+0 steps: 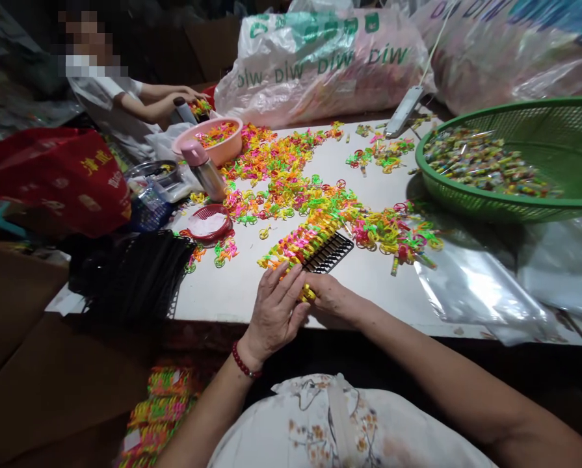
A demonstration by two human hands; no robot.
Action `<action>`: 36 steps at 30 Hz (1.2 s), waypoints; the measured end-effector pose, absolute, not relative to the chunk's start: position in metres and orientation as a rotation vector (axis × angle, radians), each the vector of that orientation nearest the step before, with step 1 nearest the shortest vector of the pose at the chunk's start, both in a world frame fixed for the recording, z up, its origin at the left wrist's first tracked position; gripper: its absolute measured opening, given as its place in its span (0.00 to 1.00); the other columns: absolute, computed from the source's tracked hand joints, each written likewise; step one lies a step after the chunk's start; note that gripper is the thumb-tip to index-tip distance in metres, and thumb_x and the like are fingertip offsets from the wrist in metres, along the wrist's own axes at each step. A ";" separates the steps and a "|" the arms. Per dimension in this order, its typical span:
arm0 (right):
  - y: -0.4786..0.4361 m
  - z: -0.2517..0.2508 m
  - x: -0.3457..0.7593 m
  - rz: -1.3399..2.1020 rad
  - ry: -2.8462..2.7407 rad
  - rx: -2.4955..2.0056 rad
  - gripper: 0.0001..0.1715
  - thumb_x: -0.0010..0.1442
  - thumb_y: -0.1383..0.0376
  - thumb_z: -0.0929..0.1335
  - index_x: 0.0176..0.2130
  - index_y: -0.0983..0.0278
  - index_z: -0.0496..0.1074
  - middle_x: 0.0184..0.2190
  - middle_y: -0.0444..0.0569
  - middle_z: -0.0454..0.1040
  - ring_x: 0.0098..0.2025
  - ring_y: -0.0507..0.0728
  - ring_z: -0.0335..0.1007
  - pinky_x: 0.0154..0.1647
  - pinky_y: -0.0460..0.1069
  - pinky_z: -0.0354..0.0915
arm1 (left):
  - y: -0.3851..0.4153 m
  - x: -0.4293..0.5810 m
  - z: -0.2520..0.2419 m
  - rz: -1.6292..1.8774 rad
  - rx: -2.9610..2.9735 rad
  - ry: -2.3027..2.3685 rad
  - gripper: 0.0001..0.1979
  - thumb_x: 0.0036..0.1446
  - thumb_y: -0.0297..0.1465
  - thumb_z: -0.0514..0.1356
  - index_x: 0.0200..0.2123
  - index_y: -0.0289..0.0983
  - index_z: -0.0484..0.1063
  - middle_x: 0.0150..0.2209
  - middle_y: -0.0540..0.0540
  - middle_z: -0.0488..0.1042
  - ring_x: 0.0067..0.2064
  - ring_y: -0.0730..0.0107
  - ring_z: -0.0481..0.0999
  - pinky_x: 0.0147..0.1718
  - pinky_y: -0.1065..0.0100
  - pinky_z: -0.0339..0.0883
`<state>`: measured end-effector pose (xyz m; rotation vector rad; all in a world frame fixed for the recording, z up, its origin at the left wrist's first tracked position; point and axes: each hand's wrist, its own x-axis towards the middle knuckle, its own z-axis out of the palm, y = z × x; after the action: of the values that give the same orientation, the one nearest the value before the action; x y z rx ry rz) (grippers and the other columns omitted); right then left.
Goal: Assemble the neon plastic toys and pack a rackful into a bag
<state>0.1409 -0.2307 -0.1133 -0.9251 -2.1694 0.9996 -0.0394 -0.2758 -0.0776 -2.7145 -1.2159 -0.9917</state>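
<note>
**While both hands cover its near end, a loaded black rack lies slanted on the desk**

Because the left hand (277,305) and right hand (330,296) meet over it, the near end of the black rack (333,253) is hidden. The left fingers lie nearly straight and close together, touching the coloured pieces (300,243) on the rack; whether they pinch anything I cannot tell. The right fingers are mostly out of sight behind the left hand and the rack, so their grip cannot be told either. A yellow piece (307,293) shows between the hands, its lower part covered.

The rack is thin, dark and slotted, its bare strip showing along the right side. Yellow, orange, pink and green plastic pieces crowd its left side in a dense row, too tangled to separate one from another. It sits at the near middle of the desk (212,296), just beyond the hands, with a loose heap (281,162) on its far side. The visible row slants from near left to far right, which seems to be the rack's long axis.

The green basket (430,174) is cut off at the right edge. At far left, a co-worker's face is pixelated, and a bowl (222,151) partly hides that person's hands.
</note>
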 end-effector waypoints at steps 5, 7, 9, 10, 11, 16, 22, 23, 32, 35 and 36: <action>-0.226 -0.123 0.137 0.912 -2.210 -0.943 0.05 0.57 0.70 0.67 0.35 0.65 0.73 0.33 0.47 0.74 0.34 0.54 0.67 0.37 0.47 0.63 | -0.276 -0.036 -0.083 -0.819 -2.609 -1.309 0.24 0.63 0.30 0.55 0.62 0.35 0.61 0.62 0.39 0.66 0.68 0.53 0.53 0.64 0.49 0.47; -0.228 -0.122 0.134 0.904 -2.210 -0.981 0.05 0.58 0.71 0.67 0.34 0.65 0.74 0.32 0.47 0.74 0.35 0.54 0.68 0.38 0.46 0.64 | -0.277 -0.035 -0.088 -0.827 -2.544 -1.342 0.23 0.63 0.31 0.56 0.61 0.34 0.62 0.61 0.37 0.67 0.67 0.52 0.56 0.63 0.49 0.48; -0.233 -0.117 0.135 0.936 -2.161 -1.009 0.08 0.60 0.71 0.66 0.36 0.64 0.75 0.34 0.47 0.75 0.37 0.53 0.70 0.40 0.46 0.64 | -0.277 -0.034 -0.090 -0.850 -2.514 -1.339 0.23 0.62 0.32 0.56 0.60 0.34 0.63 0.59 0.36 0.69 0.66 0.51 0.59 0.63 0.50 0.49; -0.236 -0.114 0.139 0.942 -2.118 -1.020 0.09 0.61 0.70 0.66 0.39 0.63 0.75 0.35 0.47 0.76 0.38 0.53 0.71 0.42 0.46 0.65 | -0.276 -0.034 -0.091 -0.859 -2.513 -1.331 0.23 0.63 0.32 0.56 0.60 0.33 0.63 0.59 0.36 0.69 0.65 0.52 0.60 0.63 0.50 0.49; -0.240 -0.112 0.146 0.928 -2.067 -1.038 0.09 0.62 0.69 0.66 0.42 0.63 0.75 0.38 0.48 0.76 0.40 0.54 0.72 0.44 0.47 0.66 | -0.275 -0.034 -0.090 -0.868 -2.518 -1.320 0.24 0.63 0.32 0.56 0.61 0.33 0.62 0.59 0.36 0.69 0.65 0.52 0.61 0.63 0.50 0.49; -0.255 -0.103 0.232 0.396 -1.797 -1.500 0.12 0.64 0.66 0.64 0.47 0.65 0.71 0.43 0.54 0.72 0.43 0.58 0.70 0.47 0.52 0.67 | -0.274 -0.029 -0.082 -0.921 -2.547 -1.248 0.27 0.62 0.31 0.57 0.63 0.34 0.58 0.62 0.35 0.65 0.67 0.50 0.56 0.64 0.45 0.45; -0.252 -0.100 0.323 -0.117 -1.675 -2.156 0.11 0.64 0.64 0.64 0.43 0.66 0.72 0.44 0.57 0.67 0.37 0.59 0.68 0.37 0.52 0.64 | -0.271 -0.020 -0.089 -0.998 -2.622 -1.138 0.14 0.61 0.25 0.57 0.51 0.35 0.68 0.49 0.40 0.74 0.58 0.54 0.66 0.61 0.47 0.54; -0.251 -0.102 0.328 -0.102 -1.717 -2.188 0.10 0.64 0.64 0.63 0.41 0.65 0.72 0.42 0.56 0.67 0.34 0.58 0.67 0.35 0.52 0.62 | -0.271 -0.019 -0.091 -1.003 -2.629 -1.153 0.12 0.61 0.25 0.56 0.48 0.35 0.68 0.46 0.40 0.74 0.56 0.55 0.68 0.60 0.47 0.56; -0.253 -0.102 0.275 0.179 -1.772 -1.761 0.08 0.61 0.67 0.62 0.37 0.63 0.70 0.34 0.51 0.73 0.37 0.58 0.68 0.40 0.51 0.62 | -0.273 -0.033 -0.083 -0.885 -2.735 -1.178 0.17 0.61 0.24 0.54 0.53 0.36 0.63 0.43 0.43 0.71 0.49 0.59 0.66 0.59 0.45 0.58; -0.259 -0.099 0.230 0.540 -1.741 -1.633 0.06 0.58 0.64 0.65 0.33 0.62 0.70 0.29 0.46 0.74 0.31 0.55 0.68 0.34 0.49 0.62 | -0.274 -0.040 -0.083 -0.891 -2.777 -1.191 0.23 0.61 0.24 0.55 0.59 0.36 0.58 0.43 0.42 0.71 0.50 0.59 0.66 0.59 0.44 0.58; -0.260 -0.100 0.215 0.649 -1.726 -1.613 0.06 0.57 0.63 0.66 0.31 0.62 0.70 0.27 0.45 0.74 0.28 0.54 0.67 0.31 0.48 0.61 | -0.275 -0.041 -0.084 -0.919 -2.793 -1.186 0.25 0.61 0.25 0.55 0.61 0.37 0.56 0.44 0.42 0.70 0.50 0.59 0.66 0.60 0.43 0.57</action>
<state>0.2149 -0.2605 -0.0995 -1.6126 -1.7257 0.6487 -0.0415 -0.2748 -0.0839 -2.7926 -1.1864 -0.9186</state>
